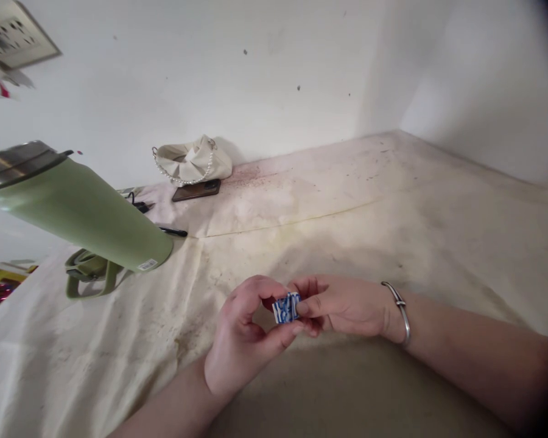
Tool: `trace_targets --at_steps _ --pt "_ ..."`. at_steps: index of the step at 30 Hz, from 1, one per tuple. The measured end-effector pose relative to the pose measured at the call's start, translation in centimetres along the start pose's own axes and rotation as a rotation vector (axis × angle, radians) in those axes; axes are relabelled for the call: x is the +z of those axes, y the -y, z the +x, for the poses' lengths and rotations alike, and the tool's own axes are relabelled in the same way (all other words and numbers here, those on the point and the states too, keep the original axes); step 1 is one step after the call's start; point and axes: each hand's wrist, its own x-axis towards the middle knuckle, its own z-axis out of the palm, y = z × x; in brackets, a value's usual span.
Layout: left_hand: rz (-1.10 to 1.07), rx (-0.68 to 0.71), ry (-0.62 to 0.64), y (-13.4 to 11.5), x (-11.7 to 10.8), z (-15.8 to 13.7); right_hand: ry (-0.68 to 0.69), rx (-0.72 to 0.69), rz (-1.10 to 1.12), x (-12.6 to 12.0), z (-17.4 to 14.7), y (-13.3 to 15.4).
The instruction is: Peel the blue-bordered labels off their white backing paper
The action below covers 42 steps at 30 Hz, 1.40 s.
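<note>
Between my two hands is a small blue-and-white patterned block [285,308]; its exact kind is unclear. My left hand [246,334] curls around its left side, thumb below and fingers above. From the right, my right hand [347,306] pinches the block's right edge with thumb and fingers, and a silver bracelet [399,307] circles that wrist. Both hands hover low over the cream cloth [274,258], and my fingers cover part of the block.
To the left stands a tall green tumbler [86,210] with a steel rim, and a green handled lid [91,271] lies beside it. Farther back are a cream bag [196,159] with a pearl strap, a phone [196,190] and a black pen [174,232]. White walls close off the back and right.
</note>
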Motion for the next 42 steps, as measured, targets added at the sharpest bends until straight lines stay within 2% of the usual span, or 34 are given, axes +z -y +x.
trace_targets --at_steps 25,35,42 --pt "0.048 -0.11 -0.023 -0.24 0.13 -0.18 -0.013 0.016 -0.035 0.02 -0.02 0.04" --pt "0.091 -0.112 -0.045 0.02 0.21 -0.45 -0.041 0.004 0.002 0.07 -0.01 -0.03" --pt "0.068 -0.058 -0.062 0.09 0.21 -0.42 -0.02 -0.008 0.008 -0.07 -0.02 -0.13"
